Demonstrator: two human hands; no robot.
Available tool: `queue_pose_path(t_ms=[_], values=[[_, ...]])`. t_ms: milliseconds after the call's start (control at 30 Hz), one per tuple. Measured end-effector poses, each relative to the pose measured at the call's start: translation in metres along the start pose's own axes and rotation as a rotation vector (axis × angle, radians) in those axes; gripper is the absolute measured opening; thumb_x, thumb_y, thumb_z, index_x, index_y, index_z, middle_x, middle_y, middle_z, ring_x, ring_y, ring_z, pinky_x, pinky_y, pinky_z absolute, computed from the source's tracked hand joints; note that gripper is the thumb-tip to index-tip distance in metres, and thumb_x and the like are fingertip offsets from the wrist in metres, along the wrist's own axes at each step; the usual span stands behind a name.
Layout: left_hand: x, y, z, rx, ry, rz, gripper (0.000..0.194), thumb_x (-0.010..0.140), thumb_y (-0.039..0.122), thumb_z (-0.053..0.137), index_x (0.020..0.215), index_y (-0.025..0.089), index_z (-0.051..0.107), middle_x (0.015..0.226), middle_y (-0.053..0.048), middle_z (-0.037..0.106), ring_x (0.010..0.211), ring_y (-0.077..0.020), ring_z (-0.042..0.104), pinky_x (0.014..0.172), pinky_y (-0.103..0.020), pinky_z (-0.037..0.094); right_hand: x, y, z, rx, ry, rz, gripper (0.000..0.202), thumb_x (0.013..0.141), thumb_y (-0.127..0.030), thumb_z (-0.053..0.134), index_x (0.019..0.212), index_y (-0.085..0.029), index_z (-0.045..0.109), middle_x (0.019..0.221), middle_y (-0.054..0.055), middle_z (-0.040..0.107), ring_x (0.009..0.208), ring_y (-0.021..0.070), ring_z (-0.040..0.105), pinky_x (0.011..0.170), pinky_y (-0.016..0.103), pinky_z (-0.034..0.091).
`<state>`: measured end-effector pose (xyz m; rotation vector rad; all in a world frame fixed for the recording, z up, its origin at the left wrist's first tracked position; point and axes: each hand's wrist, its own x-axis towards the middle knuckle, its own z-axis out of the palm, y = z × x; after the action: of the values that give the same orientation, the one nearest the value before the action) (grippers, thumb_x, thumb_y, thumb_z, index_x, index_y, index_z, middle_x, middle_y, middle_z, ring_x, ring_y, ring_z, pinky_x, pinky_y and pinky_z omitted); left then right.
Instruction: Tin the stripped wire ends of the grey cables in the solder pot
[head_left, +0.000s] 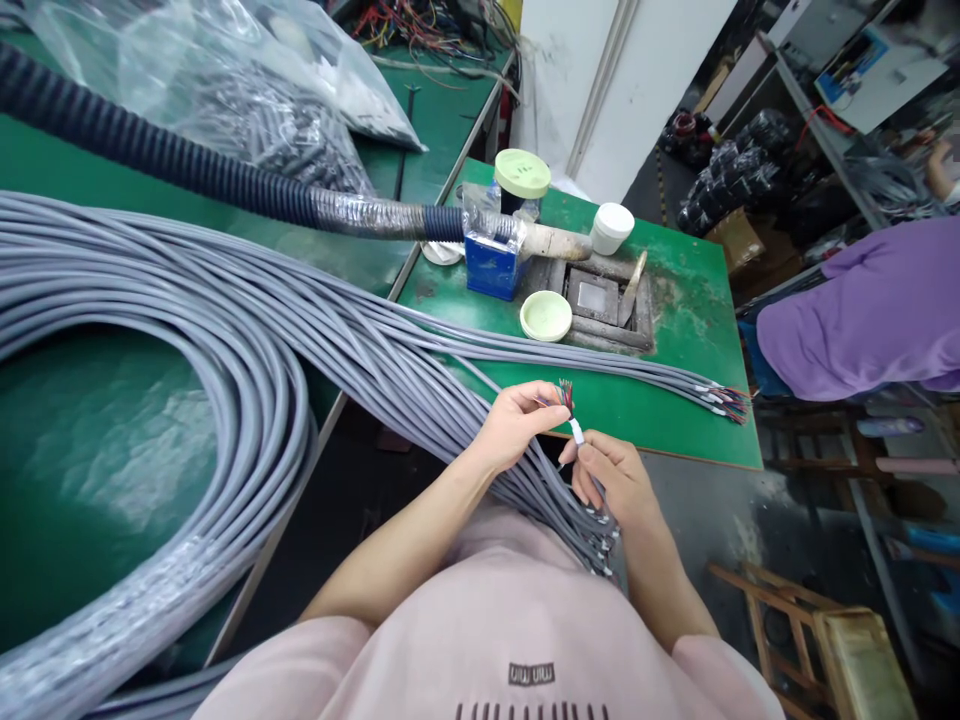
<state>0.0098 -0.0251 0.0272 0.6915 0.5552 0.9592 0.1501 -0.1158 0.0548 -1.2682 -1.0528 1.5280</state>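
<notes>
My left hand [519,424] pinches the thin coloured wires [566,396] that fan out of one cable end. Just below, my right hand [609,470] grips the same grey cable close to its white-wrapped end [577,432]. A thick bundle of grey cables [405,395] runs from the large coil at the left, under my left wrist, to the front of my body. Another group of grey cables [600,360] lies across the green table [690,310], its stripped coloured ends [733,404] near the right edge.
Behind my hands stand a blue box [491,266] under a hose [262,185], a light-green lid [546,316], a white tub [612,228] and a metal pot [596,296] with a scraper. A person in purple [862,310] is at the right, near a wooden stool [795,610].
</notes>
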Motion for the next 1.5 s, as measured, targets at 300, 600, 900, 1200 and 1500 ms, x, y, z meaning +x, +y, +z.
queue_pose_path(t_ms=[300,600,900,1200,1500], values=[[-0.002,-0.001,0.006,-0.161,-0.080,-0.129,0.032,0.063,0.036,0.083,0.067,0.012,0.062,0.062,0.001,0.058,0.054,-0.0078,0.052,0.054,-0.022,0.043,0.002,0.007,0.004,0.071,0.036,-0.072,0.031,0.089,-0.046,0.055,0.083,-0.016,0.063,0.037,-0.009,0.042,0.032,0.0071,0.033,0.043,0.023,0.034],[-0.010,-0.018,0.019,-0.332,-0.122,-0.212,0.044,0.064,0.049,0.079,0.067,0.016,0.051,0.061,0.002,0.050,0.051,-0.0077,0.048,0.050,-0.023,0.042,0.006,0.014,0.007,0.245,-0.009,-0.067,0.039,0.083,-0.056,0.059,0.075,-0.018,0.060,0.031,-0.010,0.039,0.026,0.0057,0.025,0.037,0.023,0.034],[-0.004,-0.006,0.018,-0.210,-0.040,-0.026,0.028,0.064,0.029,0.077,0.067,0.016,0.052,0.065,0.002,0.053,0.059,-0.0085,0.050,0.055,-0.022,0.041,0.008,0.015,0.003,0.253,-0.059,-0.054,0.033,0.087,-0.049,0.058,0.079,-0.016,0.061,0.033,-0.010,0.041,0.027,0.0052,0.027,0.039,0.022,0.034],[0.002,-0.003,0.000,0.112,-0.034,0.125,0.024,0.067,0.030,0.080,0.071,0.015,0.061,0.067,0.002,0.059,0.062,-0.0084,0.051,0.062,-0.022,0.040,0.007,0.006,0.005,0.211,-0.041,-0.057,0.029,0.090,-0.041,0.057,0.079,-0.015,0.063,0.034,-0.009,0.041,0.030,0.0050,0.029,0.040,0.021,0.033],[0.001,0.001,0.000,0.139,0.025,0.107,0.020,0.067,0.029,0.081,0.069,0.015,0.066,0.068,0.001,0.063,0.063,-0.0087,0.055,0.064,-0.021,0.045,0.008,0.005,0.003,0.150,-0.034,-0.063,0.028,0.091,-0.041,0.056,0.081,-0.016,0.063,0.036,-0.009,0.042,0.033,0.0063,0.033,0.042,0.023,0.033]])
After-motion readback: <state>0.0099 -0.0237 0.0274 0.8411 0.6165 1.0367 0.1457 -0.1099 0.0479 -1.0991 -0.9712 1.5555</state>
